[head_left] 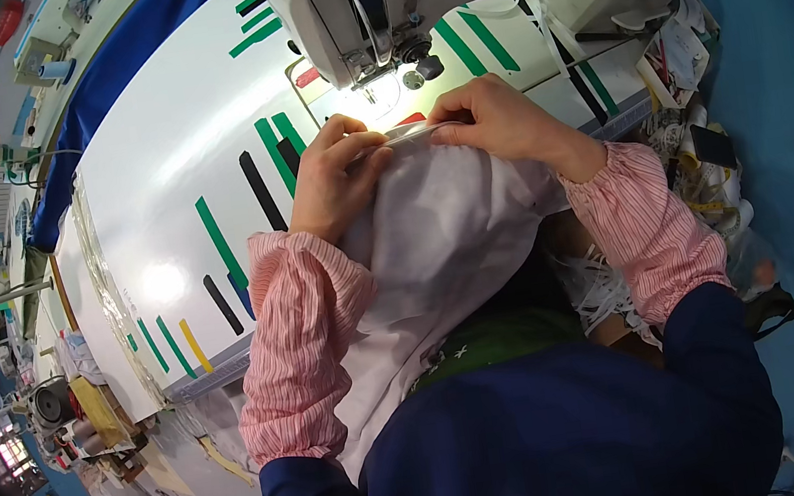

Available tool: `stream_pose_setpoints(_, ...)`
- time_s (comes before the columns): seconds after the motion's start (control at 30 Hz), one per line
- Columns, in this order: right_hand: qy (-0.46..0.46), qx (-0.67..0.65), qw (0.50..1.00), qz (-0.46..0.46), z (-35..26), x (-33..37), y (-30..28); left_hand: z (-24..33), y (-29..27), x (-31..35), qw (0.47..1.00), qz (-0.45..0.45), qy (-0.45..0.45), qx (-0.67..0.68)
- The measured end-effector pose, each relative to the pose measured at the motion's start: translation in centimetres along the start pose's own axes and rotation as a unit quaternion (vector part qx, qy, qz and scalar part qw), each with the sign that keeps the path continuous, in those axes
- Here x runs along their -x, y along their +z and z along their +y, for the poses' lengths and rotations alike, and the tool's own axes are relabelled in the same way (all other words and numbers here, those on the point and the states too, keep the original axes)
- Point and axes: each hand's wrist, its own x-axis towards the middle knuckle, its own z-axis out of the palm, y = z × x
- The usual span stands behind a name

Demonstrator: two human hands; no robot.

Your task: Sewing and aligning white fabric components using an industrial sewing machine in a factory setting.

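A white piece of fabric (450, 196) hangs from both my hands over the table's front edge and down onto my lap. My left hand (339, 170) pinches the fabric's upper edge, its fingers curled together. Close by on the right, my right hand (496, 124) grips the same edge between thumb and fingers. A short stretch of folded edge spans the gap between the hands. Just beyond them is the lit needle area of a white and blue sewing machine (314, 33); the fabric's edge lies on the near side of it.
The white table (149, 190) carries strips of green, black and yellow tape. Blue cloth (119, 79) runs along its far edge. Scraps and small items (701, 158) crowd the right end beside a blue wall (769, 28). More machines and thread spools stand at left.
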Motion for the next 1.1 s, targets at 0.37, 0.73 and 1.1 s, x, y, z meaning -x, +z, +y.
stream_pose_setpoints(0.37,-0.019,0.054,0.998,0.017,1.1,0.3,0.5,-0.8,0.7,0.8,0.996,-0.005,-0.074,-0.044)
stream_pose_setpoints(0.73,-0.013,-0.105,0.989,-0.106,-2.1,8.2,0.1,8.0,0.0,7.7,0.95,-0.065,-0.196,0.235)
stream_pose_setpoints(1.1,0.008,0.123,0.988,0.095,1.1,-4.7,-0.7,-1.2,-0.6,-4.7,0.964,-0.035,-0.262,-0.033)
